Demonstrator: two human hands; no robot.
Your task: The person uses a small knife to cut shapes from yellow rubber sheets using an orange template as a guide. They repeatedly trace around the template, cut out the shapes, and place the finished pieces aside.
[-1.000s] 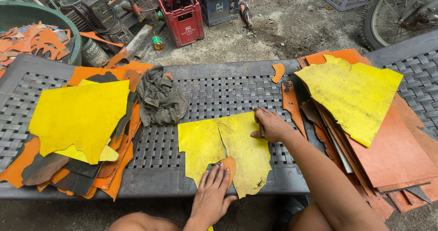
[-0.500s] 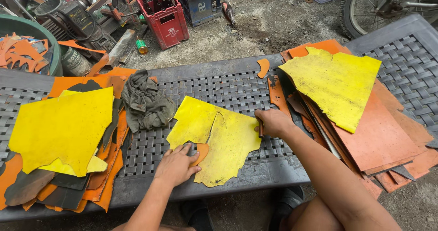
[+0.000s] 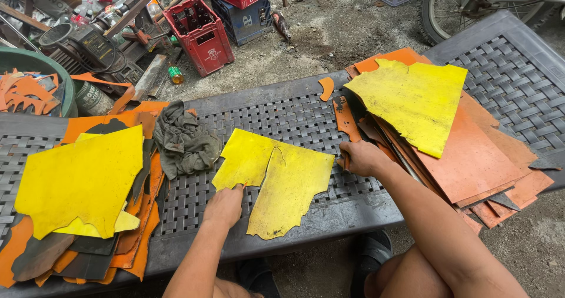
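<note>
Head view: yellow irregular leather sheet (image 3: 276, 177) lies mid-frame on grey woven desk (image 3: 294, 112), long axis upper-left to lower-right. Left hand (image 3: 225, 205) pressed flat on lower-left edge; right hand (image 3: 359, 158) closed at right edge, contents unclear.

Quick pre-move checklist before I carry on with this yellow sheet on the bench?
1. Left hand pressing the yellow sheet at its near edge: ok.
2. Right hand at the sheet's right edge: ok; whether it holds a tool: cannot tell.
3. Sheet lying flat on the woven bench: ok.
4. Grey rag off the sheet: ok.
5. Right pile clear of the right hand: not ok, it touches.
</note>
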